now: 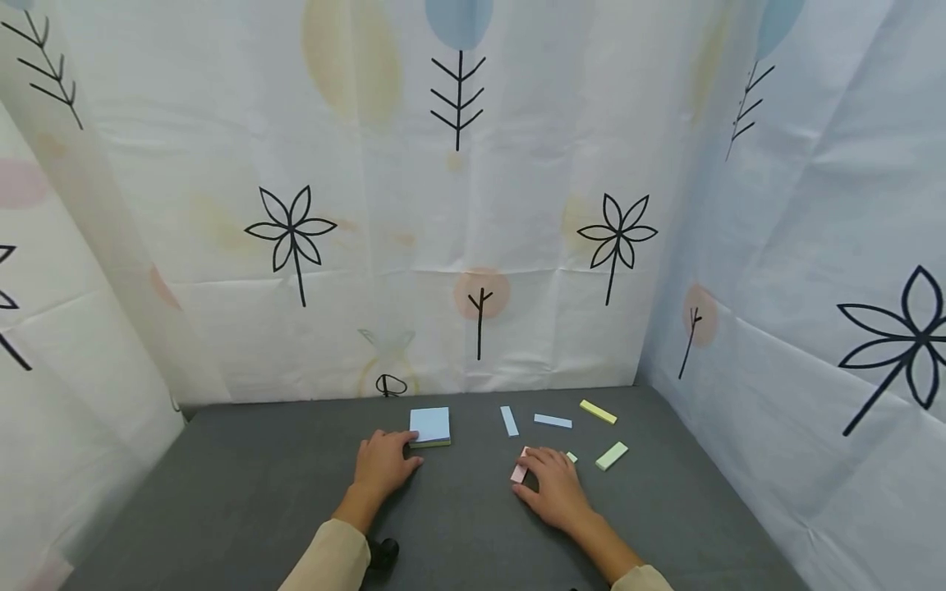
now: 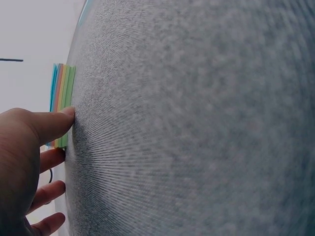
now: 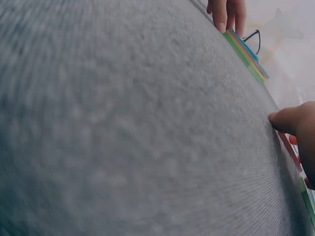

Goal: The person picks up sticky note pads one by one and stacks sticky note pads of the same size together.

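A square stack of sticky notes (image 1: 430, 425), light blue on top with other colours below, lies on the grey table. My left hand (image 1: 381, 466) is at its left edge, index fingertip touching the near left corner. In the left wrist view the thumb (image 2: 56, 123) is in front of the layered side, the other fingers loosely bent. A narrow pink sticky note pad (image 1: 520, 466) lies right of the stack. My right hand (image 1: 554, 488) holds it, thumb at its near end and fingers at its far end. Those fingers partly cover a small green pad (image 1: 572, 457).
Beyond and right of my right hand lie a light blue strip pad (image 1: 509, 421), a bluish strip pad (image 1: 553, 421), a yellow strip pad (image 1: 598, 412) and a pale green strip pad (image 1: 612, 455). Patterned white cloth (image 1: 517, 205) encloses the grey table (image 1: 259, 492) at the back and sides.
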The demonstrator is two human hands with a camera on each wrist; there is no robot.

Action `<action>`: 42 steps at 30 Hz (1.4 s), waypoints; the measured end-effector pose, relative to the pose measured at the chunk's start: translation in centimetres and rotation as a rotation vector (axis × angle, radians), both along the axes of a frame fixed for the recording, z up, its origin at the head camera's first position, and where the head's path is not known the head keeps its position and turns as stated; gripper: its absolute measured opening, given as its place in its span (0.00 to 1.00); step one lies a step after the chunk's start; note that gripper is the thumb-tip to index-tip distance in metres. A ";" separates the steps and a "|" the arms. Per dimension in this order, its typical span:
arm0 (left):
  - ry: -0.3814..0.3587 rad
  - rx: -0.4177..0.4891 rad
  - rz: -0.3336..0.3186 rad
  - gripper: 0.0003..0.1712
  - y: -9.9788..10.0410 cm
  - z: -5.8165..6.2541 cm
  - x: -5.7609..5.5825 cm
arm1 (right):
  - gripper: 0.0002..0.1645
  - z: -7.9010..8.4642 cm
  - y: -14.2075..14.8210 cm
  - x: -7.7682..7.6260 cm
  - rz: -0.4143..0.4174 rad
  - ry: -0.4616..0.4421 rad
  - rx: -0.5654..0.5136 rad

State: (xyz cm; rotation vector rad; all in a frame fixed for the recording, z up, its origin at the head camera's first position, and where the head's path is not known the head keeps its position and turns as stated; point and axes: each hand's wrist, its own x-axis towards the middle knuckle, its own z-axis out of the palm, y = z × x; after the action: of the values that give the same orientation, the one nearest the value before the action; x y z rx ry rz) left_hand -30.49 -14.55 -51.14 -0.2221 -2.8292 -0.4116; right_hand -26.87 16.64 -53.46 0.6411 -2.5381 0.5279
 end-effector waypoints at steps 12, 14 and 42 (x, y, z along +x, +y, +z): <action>-0.002 0.000 -0.002 0.26 -0.3 -0.2 0.0 | 0.15 -0.1 -0.3 -1.4 0.098 0.038 -0.012; -0.006 -0.001 -0.001 0.26 -0.3 -0.2 0.0 | 0.14 0.0 -0.5 -1.6 0.124 0.041 0.006; 0.002 -0.005 -0.001 0.26 -0.2 -0.3 -0.2 | 0.09 0.3 -4.8 -3.9 0.385 0.023 0.001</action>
State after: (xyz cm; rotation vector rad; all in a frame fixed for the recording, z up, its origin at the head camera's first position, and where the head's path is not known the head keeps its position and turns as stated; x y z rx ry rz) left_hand -30.73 -14.79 -51.41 -0.2246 -2.8284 -0.4040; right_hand -30.74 11.85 -53.17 1.1392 -2.4001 0.6427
